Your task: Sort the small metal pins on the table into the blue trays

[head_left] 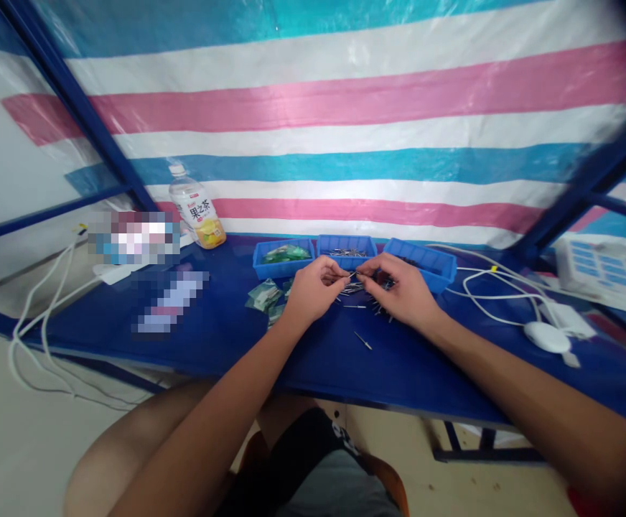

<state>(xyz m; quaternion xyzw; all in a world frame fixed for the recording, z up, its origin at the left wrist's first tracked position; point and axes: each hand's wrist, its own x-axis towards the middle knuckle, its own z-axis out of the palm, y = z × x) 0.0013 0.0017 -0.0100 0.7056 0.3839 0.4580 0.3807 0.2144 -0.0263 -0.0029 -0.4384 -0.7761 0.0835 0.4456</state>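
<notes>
My left hand (313, 291) and my right hand (399, 291) meet over the blue table (210, 330), fingertips pinched together on a thin metal pin (349, 275). Beneath them lies a loose heap of similar metal pins (359, 291). One single pin (363, 340) lies apart, nearer to me. Small green packets (264, 294) sit just left of my left hand. Behind the hands stand three blue trays: the left tray (283, 260) holds green packets, the middle tray (347, 251) holds metal pins, and the right tray (423, 262) has contents I cannot make out.
A juice bottle (197, 215) stands at the back left. White cables (485, 291), a white puck-shaped device (546, 336) and a white power strip (596, 273) lie on the right. More white cable (38, 316) hangs off the left edge. A striped tarp (345, 108) backs the table.
</notes>
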